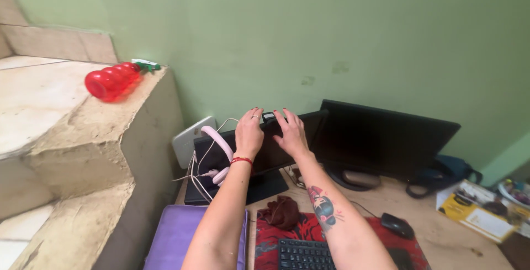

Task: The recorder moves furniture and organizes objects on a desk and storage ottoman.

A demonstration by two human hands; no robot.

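Resting flat and unclenched, the left hand point(249, 132) and right hand point(291, 132) are steadying the small monitor's point(259, 162) top edge; gentle, even pressure is wisest.

Headphones point(216, 147) hang on the near monitor's point(265, 157) left edge, the second monitor point(381, 137) right, the keyboard point(306, 254) in front.

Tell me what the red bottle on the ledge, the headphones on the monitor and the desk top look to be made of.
Red bottle: seemingly translucent glossy plastic; light glows through its ribbed body.
Pink headphones: smooth plastic with a soft sheen; padding material unclear.
Desk: pale wood or wood-look board, matte, with faint grain.
Both the left hand and right hand rest on the monitor.
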